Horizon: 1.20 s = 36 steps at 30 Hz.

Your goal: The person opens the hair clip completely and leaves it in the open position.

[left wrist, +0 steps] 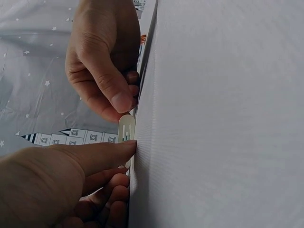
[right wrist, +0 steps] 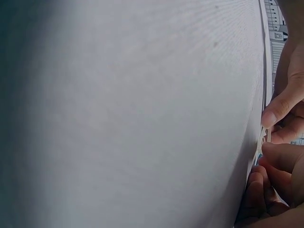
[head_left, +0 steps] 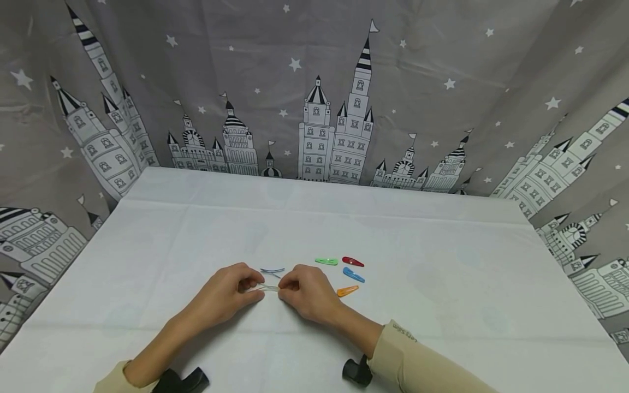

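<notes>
A cream snap hair clip (head_left: 271, 288) spans the gap between the two hands, low over the white table. My left hand (head_left: 227, 290) pinches one end between thumb and fingers. At the other end, my right hand (head_left: 308, 293) pinches it with thumb and forefinger. The left wrist view shows the clip's rounded, slotted end (left wrist: 122, 124) by the right fingertips. Just beyond the hands lies a grey-blue hair clip (head_left: 272, 271), its arms spread apart.
To the right of my right hand lie a green clip (head_left: 326, 261), a red clip (head_left: 353, 262), a blue clip (head_left: 354, 274) and an orange clip (head_left: 348, 291). The white table (head_left: 442, 262) ends at a grey curtain (head_left: 334, 49) printed with castles.
</notes>
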Motion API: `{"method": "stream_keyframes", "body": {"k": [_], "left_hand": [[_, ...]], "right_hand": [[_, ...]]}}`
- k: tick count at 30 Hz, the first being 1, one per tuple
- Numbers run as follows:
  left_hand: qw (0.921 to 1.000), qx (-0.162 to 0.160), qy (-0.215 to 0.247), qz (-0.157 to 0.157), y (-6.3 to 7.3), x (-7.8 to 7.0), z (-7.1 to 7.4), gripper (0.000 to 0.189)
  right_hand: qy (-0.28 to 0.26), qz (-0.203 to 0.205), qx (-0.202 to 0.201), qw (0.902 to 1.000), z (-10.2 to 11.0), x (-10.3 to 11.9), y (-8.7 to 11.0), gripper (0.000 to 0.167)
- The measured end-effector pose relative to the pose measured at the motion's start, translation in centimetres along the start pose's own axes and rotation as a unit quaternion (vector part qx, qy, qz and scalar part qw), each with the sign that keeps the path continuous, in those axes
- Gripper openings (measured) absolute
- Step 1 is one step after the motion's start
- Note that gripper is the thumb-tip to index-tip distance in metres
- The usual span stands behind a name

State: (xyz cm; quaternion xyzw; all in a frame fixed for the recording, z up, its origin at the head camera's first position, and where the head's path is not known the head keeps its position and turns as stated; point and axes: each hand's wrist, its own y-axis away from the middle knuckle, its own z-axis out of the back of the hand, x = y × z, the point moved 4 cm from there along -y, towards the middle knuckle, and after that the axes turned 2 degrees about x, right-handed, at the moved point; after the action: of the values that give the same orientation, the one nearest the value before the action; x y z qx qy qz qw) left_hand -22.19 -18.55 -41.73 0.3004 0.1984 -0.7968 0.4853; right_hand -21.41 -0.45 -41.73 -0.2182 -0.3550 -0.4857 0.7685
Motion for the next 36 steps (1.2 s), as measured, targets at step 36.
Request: {"method": "stream_keyframes", "body": {"k": [36], "left_hand": [[0.9965,-0.059,0.033,-0.049,-1.1,-2.4,1.1,0.017]], "right_hand": [[-0.071,0.022,-0.043,0.9963,4.3,0.3,2.8,0.011]]}}
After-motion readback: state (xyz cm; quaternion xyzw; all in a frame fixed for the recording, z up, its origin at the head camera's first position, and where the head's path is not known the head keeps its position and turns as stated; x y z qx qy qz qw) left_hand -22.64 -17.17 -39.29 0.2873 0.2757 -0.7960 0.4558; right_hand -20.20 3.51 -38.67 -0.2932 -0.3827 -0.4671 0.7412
